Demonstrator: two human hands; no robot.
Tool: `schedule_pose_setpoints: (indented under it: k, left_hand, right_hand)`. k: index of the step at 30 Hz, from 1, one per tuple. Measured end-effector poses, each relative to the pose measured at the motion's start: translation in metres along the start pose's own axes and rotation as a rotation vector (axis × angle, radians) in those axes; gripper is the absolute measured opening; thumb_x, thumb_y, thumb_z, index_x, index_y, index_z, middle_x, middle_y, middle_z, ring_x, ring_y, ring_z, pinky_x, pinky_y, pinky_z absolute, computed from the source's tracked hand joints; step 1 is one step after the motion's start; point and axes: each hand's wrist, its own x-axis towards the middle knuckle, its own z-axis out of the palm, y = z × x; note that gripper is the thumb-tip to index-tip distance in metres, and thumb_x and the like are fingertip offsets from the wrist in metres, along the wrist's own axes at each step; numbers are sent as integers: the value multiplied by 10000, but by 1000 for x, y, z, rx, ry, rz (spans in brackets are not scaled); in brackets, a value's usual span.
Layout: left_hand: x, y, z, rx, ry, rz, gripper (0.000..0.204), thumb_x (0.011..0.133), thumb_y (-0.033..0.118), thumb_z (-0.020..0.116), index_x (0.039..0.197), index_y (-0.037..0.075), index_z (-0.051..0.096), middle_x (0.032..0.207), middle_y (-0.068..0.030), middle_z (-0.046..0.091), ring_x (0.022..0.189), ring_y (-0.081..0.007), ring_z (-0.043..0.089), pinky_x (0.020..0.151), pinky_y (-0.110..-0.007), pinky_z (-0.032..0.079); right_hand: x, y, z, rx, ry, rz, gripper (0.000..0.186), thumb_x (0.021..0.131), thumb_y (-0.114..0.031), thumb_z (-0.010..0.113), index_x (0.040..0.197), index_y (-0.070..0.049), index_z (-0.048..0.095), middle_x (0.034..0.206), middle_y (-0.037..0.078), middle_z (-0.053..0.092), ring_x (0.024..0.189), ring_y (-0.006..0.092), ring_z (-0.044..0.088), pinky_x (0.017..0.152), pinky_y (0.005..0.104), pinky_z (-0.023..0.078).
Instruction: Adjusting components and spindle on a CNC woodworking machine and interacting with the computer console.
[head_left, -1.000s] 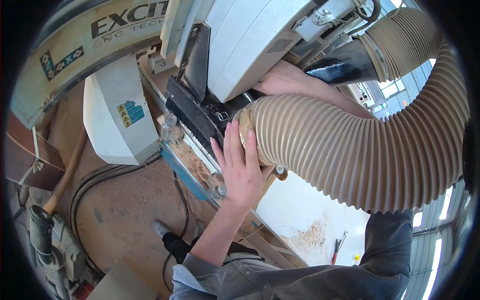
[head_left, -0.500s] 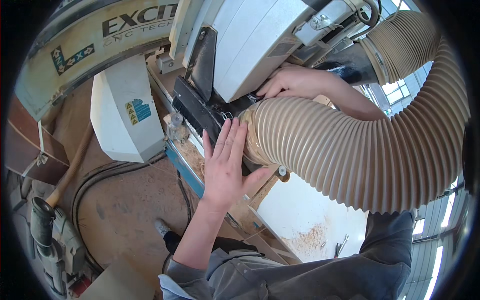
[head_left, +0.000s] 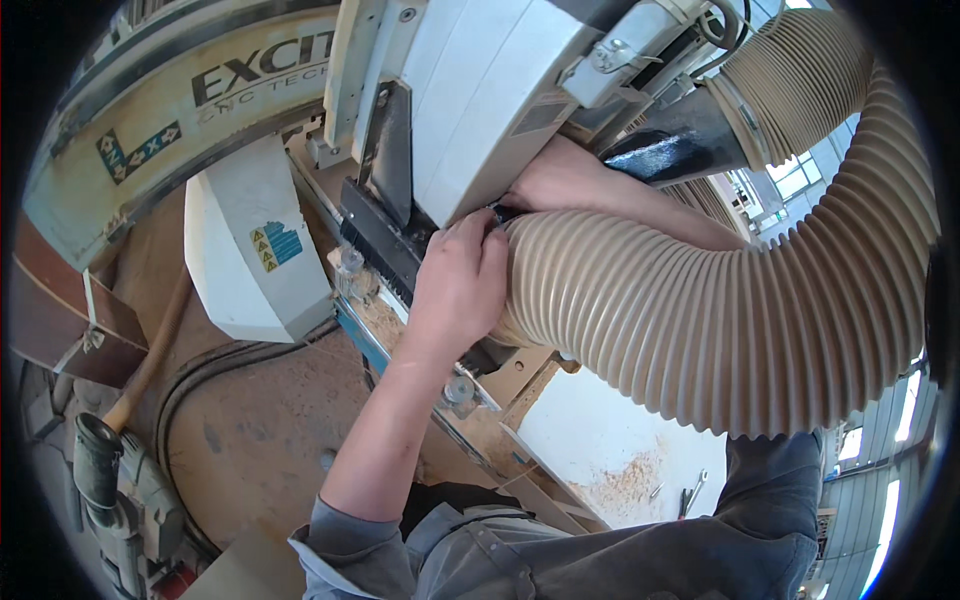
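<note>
My left hand point(head_left: 460, 280) lies at the mouth of a thick ribbed hose point(head_left: 690, 310). Its fingers are bent together over the black fitting where the hose joins the machine; whatever they pinch there is hidden. Reaching over the far side of the hose, my right hand point(head_left: 555, 180) goes in under the white machine housing point(head_left: 490, 90). The housing and my left hand hide its fingers. A black brush-edged dust shoe point(head_left: 375, 240) sits below the housing, just left of my left hand.
A second ribbed hose point(head_left: 795, 75) meets a black pipe point(head_left: 680, 135) at upper right. Below the near hose, a white board point(head_left: 600, 440) carries sawdust and pliers point(head_left: 692, 495). A white angular cover point(head_left: 255, 240) stands left, above black cables point(head_left: 230, 350) on the dusty floor.
My left hand has gone from flat, spread fingers on the hose end to bent fingers farther up on the fitting. The right hand has slid deeper under the housing.
</note>
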Motion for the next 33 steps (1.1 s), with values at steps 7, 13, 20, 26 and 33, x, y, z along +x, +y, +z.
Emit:
schedule_pose_setpoints:
  k: [7, 13, 20, 26, 33]
  left_hand:
    - [56, -3, 25, -402, -383, -527, 474, 1004, 358, 484, 1278, -16, 584, 1211, -136, 641, 1107, -185, 593, 979, -299, 428]
    - [60, 24, 16, -388, -463, -622, 556, 978, 429, 541, 1323, -6, 553, 1252, -131, 628, 1135, -188, 593, 991, -304, 430]
    - [45, 14, 4, -555, -488, -581, 574, 1014, 427, 487, 1409, 10, 470, 1350, -121, 566, 1234, -184, 531, 1050, -304, 393]
    - [36, -7, 2, -399, -506, -389, 579, 1022, 422, 445, 1376, -35, 480, 1400, -214, 504, 1251, -288, 524, 1057, -354, 387]
    - [-25, -5, -24, 149, -187, 416, 1130, 648, 532, 820, 1448, -67, 293, 1398, -335, 414, 1259, -480, 470, 1045, -465, 420]
  right_hand:
    - [-1, 18, 26, -89, 60, -48, 421, 778, -269, 575, 1122, -43, 664, 1203, 194, 625, 1162, 361, 560, 1004, 451, 425]
    - [-4, 17, 22, 61, 173, -72, 398, 796, -238, 567, 1110, -12, 658, 1181, 229, 616, 1163, 388, 547, 1018, 474, 405]
    - [-2, 19, 18, -40, -149, -96, 404, 789, -270, 594, 1099, -24, 675, 1183, 200, 633, 1172, 360, 559, 1013, 469, 413]
    - [-9, 7, -21, -84, -279, -88, 423, 775, -292, 666, 1090, -11, 674, 1161, 187, 646, 1158, 348, 573, 1018, 435, 419]
    - [-76, -15, -51, 1441, -23, 288, 442, 921, -260, 625, 1284, -12, 576, 1294, 203, 593, 1212, 290, 559, 1056, 382, 398]
